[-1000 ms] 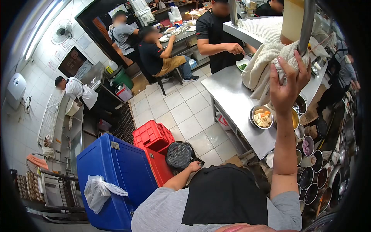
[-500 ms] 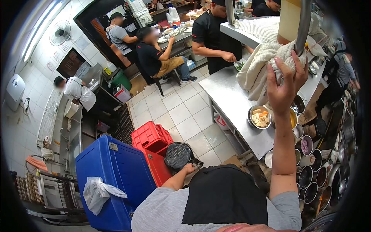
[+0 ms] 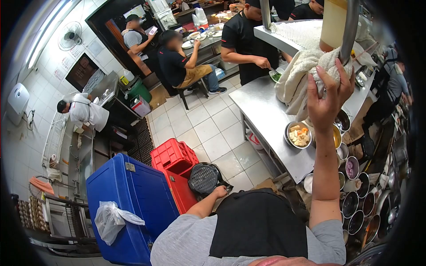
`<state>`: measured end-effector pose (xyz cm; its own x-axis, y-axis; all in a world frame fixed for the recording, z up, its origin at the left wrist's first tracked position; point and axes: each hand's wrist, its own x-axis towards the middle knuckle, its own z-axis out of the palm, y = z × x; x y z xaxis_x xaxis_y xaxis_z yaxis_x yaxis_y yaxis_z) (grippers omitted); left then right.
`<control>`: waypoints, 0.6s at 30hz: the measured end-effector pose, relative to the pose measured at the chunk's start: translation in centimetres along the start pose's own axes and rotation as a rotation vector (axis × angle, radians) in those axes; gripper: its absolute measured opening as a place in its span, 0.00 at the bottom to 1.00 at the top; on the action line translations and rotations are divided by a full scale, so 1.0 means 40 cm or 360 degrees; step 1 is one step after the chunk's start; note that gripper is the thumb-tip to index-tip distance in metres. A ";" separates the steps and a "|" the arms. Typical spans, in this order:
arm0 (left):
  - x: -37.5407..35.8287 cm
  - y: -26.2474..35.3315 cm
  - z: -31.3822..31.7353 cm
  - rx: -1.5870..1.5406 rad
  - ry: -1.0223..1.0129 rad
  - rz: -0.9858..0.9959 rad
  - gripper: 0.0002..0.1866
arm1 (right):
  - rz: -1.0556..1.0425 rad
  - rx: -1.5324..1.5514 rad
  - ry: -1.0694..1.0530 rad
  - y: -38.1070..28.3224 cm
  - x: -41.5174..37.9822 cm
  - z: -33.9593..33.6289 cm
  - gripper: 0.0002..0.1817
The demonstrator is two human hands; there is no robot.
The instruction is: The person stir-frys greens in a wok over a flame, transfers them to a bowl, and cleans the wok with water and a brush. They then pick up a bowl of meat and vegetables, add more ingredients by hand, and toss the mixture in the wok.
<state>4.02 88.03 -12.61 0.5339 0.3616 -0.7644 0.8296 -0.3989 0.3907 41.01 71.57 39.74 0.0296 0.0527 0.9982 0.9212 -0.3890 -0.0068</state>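
Observation:
My right hand (image 3: 330, 95) is raised, its fingers curved over a bunched off-white cloth (image 3: 295, 86) against a metal post (image 3: 349, 31). Just below it, a metal bowl (image 3: 287, 141) of pale and orange cut pieces sits on the steel table (image 3: 253, 102). Low beside my body, my left hand (image 3: 219, 192) has curled fingers; what they hold, if anything, is hidden. Close to that hand is a round black object with a ridged, mesh-like surface (image 3: 204, 177).
A blue chest (image 3: 120, 186) with a white plastic bag (image 3: 111, 221) stands left, beside red crates (image 3: 173, 155). Metal containers (image 3: 350, 201) crowd the right. Across the table a co-worker (image 3: 246, 44) handles a bowl of greens (image 3: 276, 76); another person (image 3: 177, 62) sits on a chair.
My hands stay nearly still; the cloth shifts slightly. At the sink, the person in white bends differently. The person by the doorway turns and now shows a card-like item.

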 end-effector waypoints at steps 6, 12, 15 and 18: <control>-0.035 0.023 -0.026 -0.0015 -0.0012 -0.0053 0.29 | 0.0003 0.0013 0.0008 -0.003 0.001 -0.002 0.17; -0.041 0.011 -0.025 -0.0027 0.0027 -0.0070 0.29 | -0.0019 -0.0001 0.0015 -0.007 0.004 -0.005 0.17; -0.045 0.013 -0.027 0.0003 0.0022 -0.0063 0.29 | -0.0016 0.0010 0.0013 -0.009 0.005 -0.004 0.17; -0.047 0.017 -0.026 0.0015 -0.0003 -0.0082 0.29 | -0.0015 0.0018 0.0013 -0.010 0.005 -0.005 0.17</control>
<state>3.73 87.95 -10.37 0.4899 0.3802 -0.7845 0.8545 -0.3878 0.3456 40.56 71.56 39.96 0.0178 0.0490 0.9986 0.9257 -0.3783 0.0020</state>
